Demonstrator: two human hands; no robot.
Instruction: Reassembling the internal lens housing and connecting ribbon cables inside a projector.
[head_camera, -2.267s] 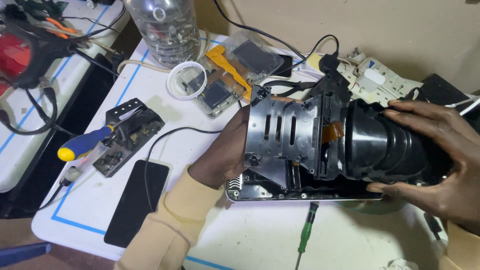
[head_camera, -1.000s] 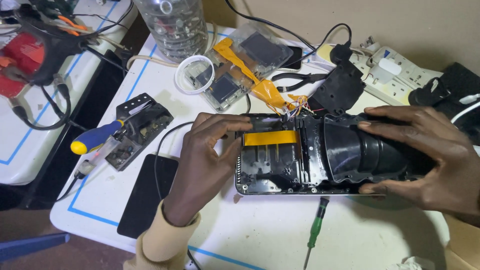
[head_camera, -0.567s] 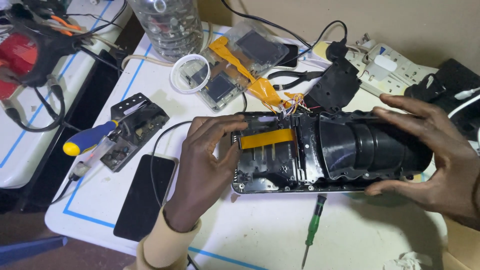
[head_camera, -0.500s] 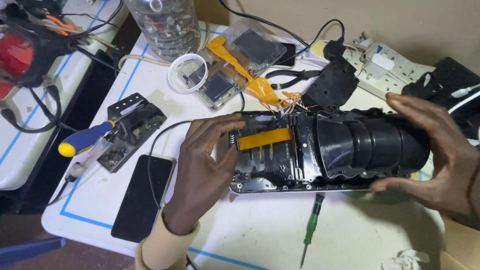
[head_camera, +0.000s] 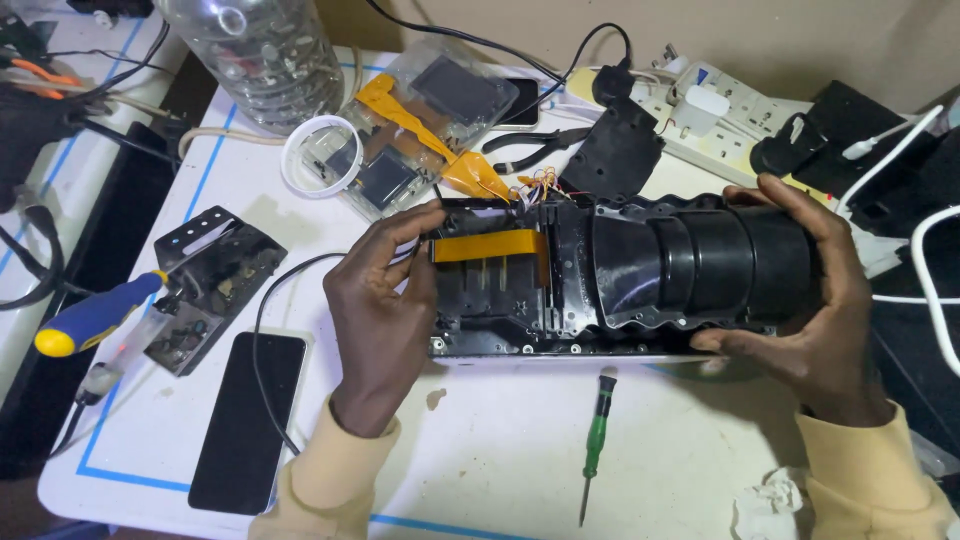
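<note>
While it lies lengthwise on the white counter (head_camera: 480, 470), a black opened device (head_camera: 620, 275) is steadied at both ends by a person's bare hands. Its casing is off at one end, baring a black inner frame with an orange ribbon cable (head_camera: 487, 245) laid flat across the top and a tuft of thin coloured wires (head_camera: 535, 187) at the far edge. The other end is a ribbed, glossy black barrel.

At the device's bared end, the left hand (head_camera: 385, 310) rests over the frame, fingertips pinching lightly at its upper corner beside the ribbon cable; the grip is narrow and closed on the device. At the barrel end, the right hand (head_camera: 815, 300) wraps wide around the barrel, fingers over the top and thumb beneath, holding the device. Both wrists show pale yellow sleeves.

Just in front of the device lies a small green screwdriver (head_camera: 595, 440), apart from both hands. Beyond the left hand from the device sit a dark phone (head_camera: 248, 420), a black metal bracket (head_camera: 215, 285) and a blue-and-yellow screwdriver (head_camera: 95, 320). Behind the device are clear plastic parts with an orange ribbon (head_camera: 410, 125), a white ring (head_camera: 320, 157), black pliers (head_camera: 530, 148), a clear plastic bottle (head_camera: 260, 55) and a white power strip (head_camera: 720, 120) with plugs in it. Near the right sleeve lies crumpled tissue (head_camera: 770, 500).
</note>
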